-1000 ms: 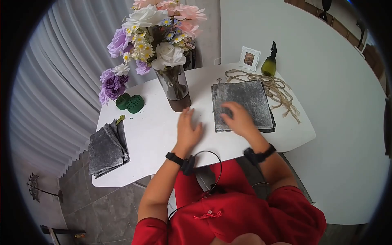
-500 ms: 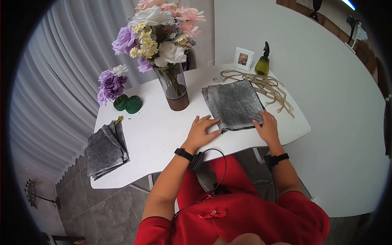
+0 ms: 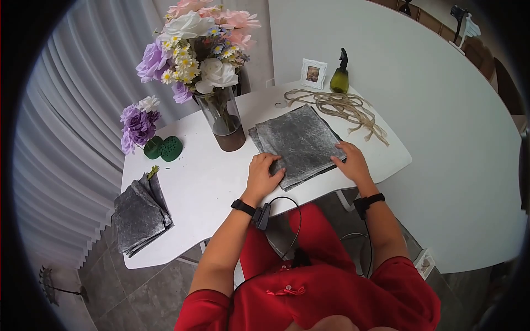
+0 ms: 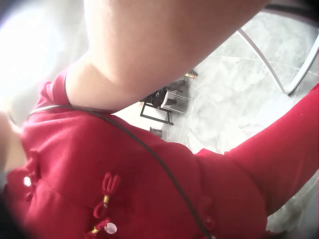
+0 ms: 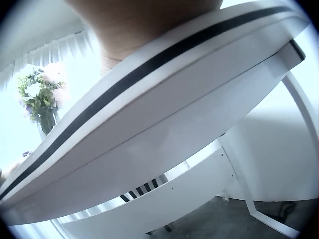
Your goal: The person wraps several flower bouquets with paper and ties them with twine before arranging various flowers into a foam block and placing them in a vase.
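In the head view, a stack of grey mottled sheets (image 3: 301, 143) lies at an angle on the white table, its layers slightly offset. The left hand (image 3: 262, 177) touches the stack's left near edge, fingers bent a little and thumb beside the near corner. At the right near corner is the right hand (image 3: 354, 164), its thumb on the top sheet and its fingers along the side. Both hands' undersides are hidden. The left wrist view shows a forearm and red clothing (image 4: 149, 184); the right wrist view shows the table's edge (image 5: 149, 94), with no fingertips at the stack.
A glass vase (image 3: 223, 124) of flowers stands left of the stack. Beyond the stack lie a rope bundle (image 3: 345, 107), a white frame (image 3: 313, 74) and a green spray bottle (image 3: 339, 80). Further left are green foam pieces (image 3: 170, 149), purple flowers (image 3: 138, 127) and another sheet pile (image 3: 138, 218).
The left hand has gone from near the vase to the stack's left edge. From above the stack, the right hand has moved to its right corner. The stack has turned counterclockwise.
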`<action>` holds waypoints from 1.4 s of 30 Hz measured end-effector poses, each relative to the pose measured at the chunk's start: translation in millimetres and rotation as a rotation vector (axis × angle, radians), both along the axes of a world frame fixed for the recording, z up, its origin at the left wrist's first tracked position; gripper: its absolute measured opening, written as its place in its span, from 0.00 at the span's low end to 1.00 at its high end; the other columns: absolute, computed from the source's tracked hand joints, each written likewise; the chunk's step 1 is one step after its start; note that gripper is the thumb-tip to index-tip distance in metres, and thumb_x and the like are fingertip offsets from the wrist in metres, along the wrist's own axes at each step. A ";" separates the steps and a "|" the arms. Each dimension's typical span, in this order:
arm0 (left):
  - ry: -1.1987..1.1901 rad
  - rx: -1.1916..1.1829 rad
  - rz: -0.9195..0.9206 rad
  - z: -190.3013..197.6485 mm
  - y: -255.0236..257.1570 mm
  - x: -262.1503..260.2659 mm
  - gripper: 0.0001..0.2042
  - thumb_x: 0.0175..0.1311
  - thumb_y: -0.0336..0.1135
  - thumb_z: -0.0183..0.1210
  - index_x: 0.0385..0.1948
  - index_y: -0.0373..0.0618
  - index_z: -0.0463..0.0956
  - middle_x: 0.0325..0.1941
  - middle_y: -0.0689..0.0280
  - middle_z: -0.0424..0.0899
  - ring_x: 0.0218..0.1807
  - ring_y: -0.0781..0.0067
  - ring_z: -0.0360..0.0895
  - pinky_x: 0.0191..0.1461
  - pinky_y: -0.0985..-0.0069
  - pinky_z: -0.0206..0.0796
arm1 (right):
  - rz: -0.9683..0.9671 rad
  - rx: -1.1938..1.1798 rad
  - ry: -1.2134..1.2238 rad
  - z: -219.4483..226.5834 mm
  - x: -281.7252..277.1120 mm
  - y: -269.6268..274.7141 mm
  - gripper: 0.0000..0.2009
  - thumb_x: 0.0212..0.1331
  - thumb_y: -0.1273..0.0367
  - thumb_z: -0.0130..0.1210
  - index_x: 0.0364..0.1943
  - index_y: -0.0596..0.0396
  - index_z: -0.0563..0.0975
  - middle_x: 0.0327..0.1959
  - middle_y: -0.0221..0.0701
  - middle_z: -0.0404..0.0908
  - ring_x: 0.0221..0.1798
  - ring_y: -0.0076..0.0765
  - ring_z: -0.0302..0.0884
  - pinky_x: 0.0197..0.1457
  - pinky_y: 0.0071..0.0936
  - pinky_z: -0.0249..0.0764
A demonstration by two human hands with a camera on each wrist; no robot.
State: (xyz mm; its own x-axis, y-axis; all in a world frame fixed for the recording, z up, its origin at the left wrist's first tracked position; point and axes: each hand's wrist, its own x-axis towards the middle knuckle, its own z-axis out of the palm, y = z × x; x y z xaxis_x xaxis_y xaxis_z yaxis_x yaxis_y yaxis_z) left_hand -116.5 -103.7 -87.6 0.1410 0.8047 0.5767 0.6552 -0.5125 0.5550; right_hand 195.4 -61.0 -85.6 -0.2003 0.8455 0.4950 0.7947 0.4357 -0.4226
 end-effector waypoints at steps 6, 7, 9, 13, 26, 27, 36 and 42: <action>-0.100 -0.006 0.151 -9.4 3.4 -1.7 0.18 0.50 0.34 0.63 0.45 0.43 0.77 0.51 0.57 0.73 0.57 0.54 0.65 0.60 0.66 0.61 | -0.082 0.039 0.149 -8.7 7.7 8.7 0.22 0.53 0.62 0.61 0.50 0.57 0.76 0.55 0.44 0.76 0.60 0.51 0.69 0.64 0.39 0.64; -0.136 -0.001 0.140 -11.3 3.6 0.6 0.18 0.50 0.36 0.64 0.45 0.44 0.77 0.52 0.56 0.72 0.59 0.52 0.64 0.64 0.63 0.57 | -0.070 0.044 0.143 -10.7 9.4 11.8 0.22 0.53 0.62 0.61 0.50 0.57 0.76 0.55 0.44 0.76 0.60 0.51 0.69 0.64 0.39 0.64; 0.008 -0.011 0.153 -8.6 2.2 2.7 0.21 0.50 0.40 0.64 0.47 0.46 0.77 0.55 0.56 0.71 0.63 0.51 0.61 0.67 0.58 0.51 | 0.025 0.015 -0.017 -9.1 5.7 11.5 0.24 0.53 0.60 0.61 0.52 0.57 0.75 0.57 0.45 0.75 0.61 0.52 0.68 0.66 0.41 0.62; 0.248 -0.137 0.145 -3.5 -1.2 7.1 0.27 0.50 0.50 0.62 0.53 0.51 0.75 0.63 0.58 0.68 0.71 0.47 0.52 0.74 0.46 0.34 | 0.044 -0.009 -0.071 -12.0 7.9 15.7 0.25 0.53 0.58 0.61 0.53 0.58 0.75 0.58 0.45 0.73 0.62 0.51 0.68 0.66 0.42 0.60; 0.492 -0.167 0.125 -7.2 27.7 54.4 0.29 0.60 0.55 0.55 0.62 0.55 0.68 0.68 0.59 0.63 0.73 0.39 0.47 0.73 0.44 0.35 | 0.118 -0.074 0.523 -27.2 36.4 47.7 0.19 0.55 0.69 0.59 0.52 0.58 0.74 0.54 0.43 0.76 0.60 0.48 0.70 0.64 0.36 0.64; 0.489 -0.169 0.114 -8.3 34.6 59.6 0.29 0.59 0.56 0.54 0.62 0.55 0.68 0.68 0.59 0.63 0.73 0.39 0.48 0.73 0.43 0.35 | 0.123 -0.126 0.723 -31.3 37.9 51.2 0.18 0.55 0.70 0.58 0.51 0.58 0.75 0.54 0.42 0.76 0.59 0.47 0.70 0.64 0.35 0.64; 0.440 -0.189 0.127 -0.5 38.9 62.2 0.29 0.60 0.54 0.56 0.63 0.54 0.66 0.69 0.58 0.62 0.73 0.40 0.47 0.72 0.43 0.36 | -0.010 0.038 0.503 -30.2 34.5 47.0 0.14 0.53 0.73 0.57 0.45 0.58 0.77 0.49 0.41 0.77 0.57 0.48 0.71 0.63 0.37 0.64; 0.438 -0.158 -0.075 24.7 17.8 60.9 0.30 0.60 0.54 0.56 0.65 0.56 0.64 0.70 0.59 0.62 0.75 0.52 0.47 0.75 0.46 0.32 | 0.007 0.066 0.418 -28.9 31.9 48.0 0.12 0.51 0.73 0.57 0.42 0.57 0.79 0.46 0.42 0.78 0.56 0.50 0.71 0.64 0.39 0.64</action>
